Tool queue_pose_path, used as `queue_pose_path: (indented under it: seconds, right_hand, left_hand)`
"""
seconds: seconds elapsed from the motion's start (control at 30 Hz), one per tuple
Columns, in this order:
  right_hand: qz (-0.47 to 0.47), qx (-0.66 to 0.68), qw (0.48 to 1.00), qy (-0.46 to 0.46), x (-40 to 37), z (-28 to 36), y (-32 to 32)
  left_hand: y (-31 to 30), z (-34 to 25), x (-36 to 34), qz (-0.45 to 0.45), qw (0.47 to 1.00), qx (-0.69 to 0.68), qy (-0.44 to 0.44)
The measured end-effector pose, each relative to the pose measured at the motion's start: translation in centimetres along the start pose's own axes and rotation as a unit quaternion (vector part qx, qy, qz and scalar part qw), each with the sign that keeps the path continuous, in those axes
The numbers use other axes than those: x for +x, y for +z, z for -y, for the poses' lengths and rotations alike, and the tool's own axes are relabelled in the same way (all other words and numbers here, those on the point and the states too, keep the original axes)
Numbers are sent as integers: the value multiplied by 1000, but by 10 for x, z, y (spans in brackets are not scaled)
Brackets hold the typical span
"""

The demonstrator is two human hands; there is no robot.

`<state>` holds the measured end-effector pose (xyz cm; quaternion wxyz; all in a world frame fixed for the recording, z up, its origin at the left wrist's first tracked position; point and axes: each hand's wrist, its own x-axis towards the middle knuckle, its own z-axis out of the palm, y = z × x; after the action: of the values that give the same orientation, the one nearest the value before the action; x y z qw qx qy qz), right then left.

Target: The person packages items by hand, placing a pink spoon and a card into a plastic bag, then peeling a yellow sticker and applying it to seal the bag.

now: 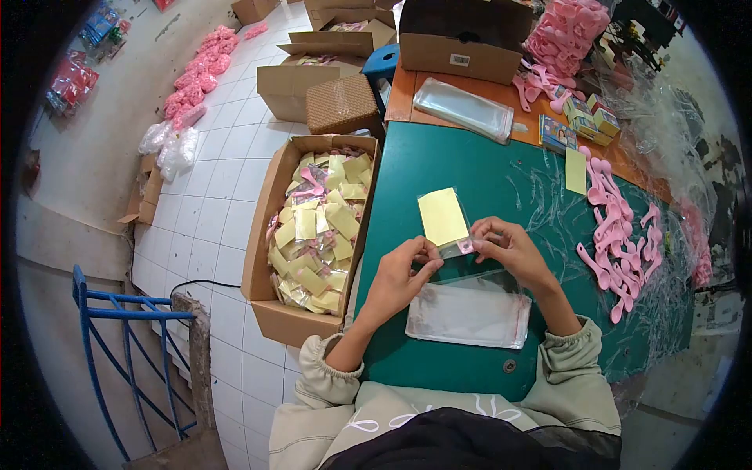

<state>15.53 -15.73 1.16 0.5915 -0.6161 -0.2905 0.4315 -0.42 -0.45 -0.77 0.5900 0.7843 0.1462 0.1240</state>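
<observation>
A clear plastic bag with a yellow card [443,216] in it is held over the green tabletop [403,176]. My left hand [403,274] pinches the bag's near left corner between thumb and fingers. At the near right corner my right hand [509,249] has its fingers closed on the bag, beside a small pink end [465,246], probably of a spoon. Just below my hands lies a stack of clear plastic bags [468,317]. To the right, pink spoons [615,239] are spread in a loose pile, with a single yellow card [576,171] at their far end.
Left of the table stands a cardboard box [294,327] filled with packed bags. At the back are an open carton [462,59], more clear bags [464,108], small printed boxes [558,133] and bundled pink spoons [565,35]. Plastic wrap [666,117] trails along the right.
</observation>
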Motion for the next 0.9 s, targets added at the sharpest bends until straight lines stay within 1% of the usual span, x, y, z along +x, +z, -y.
queue_pose_path:
  seconds: [0.07, 0.17, 0.27, 0.37, 0.47, 0.57, 0.67, 0.77, 0.9]
  right_hand:
    - [-26, 29, 999, 38, -1, -3, 7]
    - [-49, 11, 999, 18, 3, -17, 9]
    - [-86, -11, 996, -8, 5, -26, 12]
    - [-107, -47, 993, -27, 5, -28, 12]
    - [-131, -48, 990, -36, 5, -25, 17]
    - [-145, -35, 988, -40, 4, -24, 21]
    - [-141, -56, 987, -48, 4, -27, 19]
    - [-134, -46, 988, -63, 4, -26, 21]
    - [-125, -50, 990, -45, 4, -24, 23]
  left_hand:
    - [1, 3, 0, -6, 1000, -4, 2]
    - [1, 0, 1, -14, 999, 28, -5]
    - [4, 6, 2, -29, 1000, 4, -10]
    - [3, 2, 2, -31, 999, -15, -38]
    - [2, 10, 2, -14, 997, -34, -61]
    - [6, 2, 2, -63, 993, -83, -61]
    - [7, 4, 2, -66, 990, -105, -73]
    - [10, 10, 1, -87, 984, -140, -75]
    - [8, 12, 1, -55, 986, -127, -92]
